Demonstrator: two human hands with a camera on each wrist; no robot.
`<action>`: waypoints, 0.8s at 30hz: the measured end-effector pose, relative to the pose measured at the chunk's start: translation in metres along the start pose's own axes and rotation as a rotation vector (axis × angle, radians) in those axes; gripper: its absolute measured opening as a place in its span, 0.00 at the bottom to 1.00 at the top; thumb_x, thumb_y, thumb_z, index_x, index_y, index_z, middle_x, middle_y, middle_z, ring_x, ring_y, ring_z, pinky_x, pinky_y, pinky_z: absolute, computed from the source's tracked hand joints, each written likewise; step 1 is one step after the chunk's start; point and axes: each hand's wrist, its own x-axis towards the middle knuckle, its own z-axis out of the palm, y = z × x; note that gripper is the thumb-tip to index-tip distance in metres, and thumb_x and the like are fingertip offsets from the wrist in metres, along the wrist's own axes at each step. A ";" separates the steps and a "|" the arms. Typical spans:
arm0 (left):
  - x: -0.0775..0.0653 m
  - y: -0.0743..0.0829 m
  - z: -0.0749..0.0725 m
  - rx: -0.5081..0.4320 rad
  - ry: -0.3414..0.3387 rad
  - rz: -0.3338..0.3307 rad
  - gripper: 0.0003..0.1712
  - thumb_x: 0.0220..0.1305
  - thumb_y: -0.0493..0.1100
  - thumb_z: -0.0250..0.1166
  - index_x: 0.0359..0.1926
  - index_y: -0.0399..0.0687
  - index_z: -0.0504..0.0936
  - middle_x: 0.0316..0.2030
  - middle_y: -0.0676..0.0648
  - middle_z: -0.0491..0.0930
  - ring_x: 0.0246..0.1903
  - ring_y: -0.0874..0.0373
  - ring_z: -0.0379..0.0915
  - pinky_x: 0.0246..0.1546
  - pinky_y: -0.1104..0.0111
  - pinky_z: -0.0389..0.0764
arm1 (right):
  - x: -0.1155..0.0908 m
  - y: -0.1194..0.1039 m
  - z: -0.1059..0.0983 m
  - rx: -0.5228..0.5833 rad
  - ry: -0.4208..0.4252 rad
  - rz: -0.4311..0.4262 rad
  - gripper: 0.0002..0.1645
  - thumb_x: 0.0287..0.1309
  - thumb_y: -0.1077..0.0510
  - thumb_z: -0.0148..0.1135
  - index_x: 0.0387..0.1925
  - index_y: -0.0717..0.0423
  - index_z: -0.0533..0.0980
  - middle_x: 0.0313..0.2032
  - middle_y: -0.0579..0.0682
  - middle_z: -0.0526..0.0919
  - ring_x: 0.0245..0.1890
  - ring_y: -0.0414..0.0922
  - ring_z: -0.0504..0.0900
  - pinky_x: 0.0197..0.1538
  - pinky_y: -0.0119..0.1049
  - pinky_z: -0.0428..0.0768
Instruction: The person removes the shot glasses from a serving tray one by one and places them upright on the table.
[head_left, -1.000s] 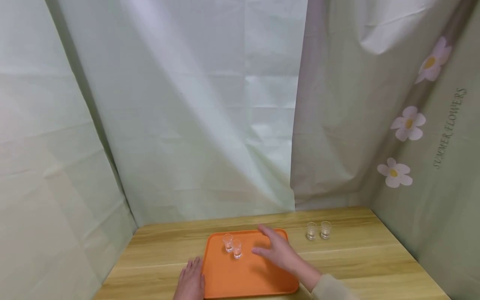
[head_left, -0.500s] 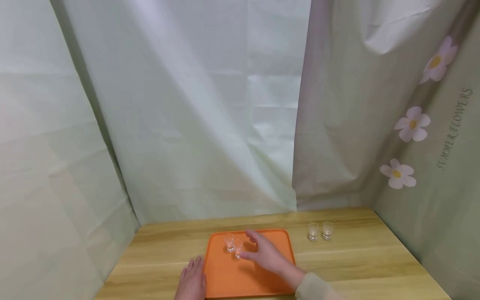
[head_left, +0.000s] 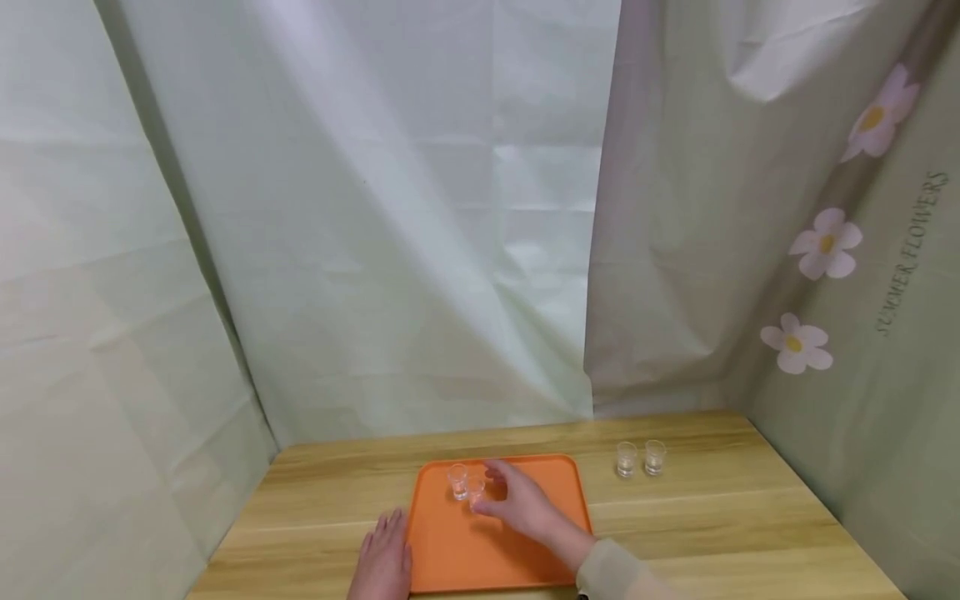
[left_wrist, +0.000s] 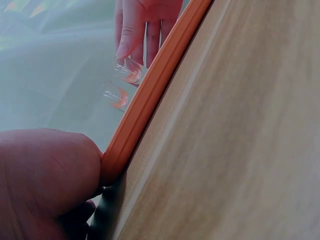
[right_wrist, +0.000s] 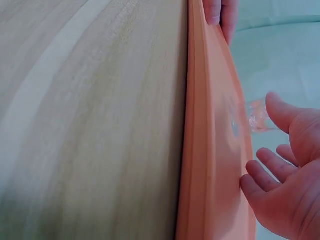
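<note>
An orange tray (head_left: 487,558) lies on the wooden table. Two small clear shot glasses stand close together on it: a farther glass (head_left: 458,482) and a nearer glass (head_left: 476,493). My right hand (head_left: 521,506) is over the tray with thumb and fingers spread apart beside the nearer glass. Its thumb overlaps that glass in the head view; whether it touches is unclear. In the right wrist view the fingers (right_wrist: 265,172) are apart from the glass (right_wrist: 259,117). My left hand (head_left: 384,554) lies against the tray's left edge, its fingers extended along it.
Two more shot glasses, a left one (head_left: 626,459) and a right one (head_left: 655,457), stand on the table (head_left: 697,517) right of the tray. A pale curtain (head_left: 450,250) hangs behind the table and along both sides, with printed flowers at the right.
My right hand has moved left over the tray, to the nearer glass. My left hand stays by the tray's edge, and the glasses have kept their places.
</note>
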 end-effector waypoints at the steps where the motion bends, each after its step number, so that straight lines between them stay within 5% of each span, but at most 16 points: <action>1: 0.000 0.001 -0.001 0.001 -0.009 -0.004 0.26 0.69 0.29 0.67 0.65 0.22 0.78 0.65 0.22 0.79 0.68 0.20 0.71 0.67 0.28 0.70 | 0.000 0.000 0.001 -0.006 0.007 0.001 0.43 0.65 0.54 0.82 0.75 0.65 0.73 0.64 0.61 0.84 0.66 0.62 0.82 0.68 0.61 0.80; 5: -0.001 -0.001 0.001 0.006 -0.008 -0.001 0.26 0.69 0.29 0.67 0.66 0.22 0.78 0.65 0.22 0.78 0.68 0.20 0.71 0.68 0.28 0.70 | 0.002 -0.002 0.004 -0.031 0.031 0.012 0.37 0.64 0.54 0.82 0.69 0.64 0.77 0.59 0.56 0.87 0.61 0.59 0.84 0.65 0.60 0.82; 11: -0.005 -0.011 0.015 0.023 0.087 0.047 0.24 0.65 0.29 0.69 0.62 0.23 0.81 0.61 0.24 0.82 0.63 0.21 0.76 0.60 0.28 0.75 | 0.000 -0.001 0.009 -0.049 0.042 0.023 0.26 0.65 0.54 0.82 0.58 0.60 0.82 0.52 0.51 0.88 0.55 0.54 0.85 0.60 0.55 0.84; 18: -0.001 -0.013 0.017 -0.025 0.042 0.001 0.25 0.70 0.30 0.65 0.66 0.21 0.78 0.65 0.23 0.79 0.68 0.20 0.71 0.67 0.27 0.69 | 0.003 -0.004 0.009 -0.092 0.074 0.005 0.17 0.67 0.53 0.80 0.48 0.57 0.83 0.45 0.46 0.86 0.48 0.49 0.84 0.53 0.49 0.85; 24: -0.003 -0.017 0.025 -0.034 0.086 0.007 0.25 0.71 0.30 0.64 0.66 0.23 0.79 0.66 0.24 0.79 0.69 0.22 0.71 0.68 0.27 0.69 | 0.004 -0.006 0.009 -0.071 0.063 0.056 0.14 0.66 0.54 0.81 0.45 0.54 0.83 0.44 0.45 0.87 0.50 0.50 0.86 0.52 0.46 0.85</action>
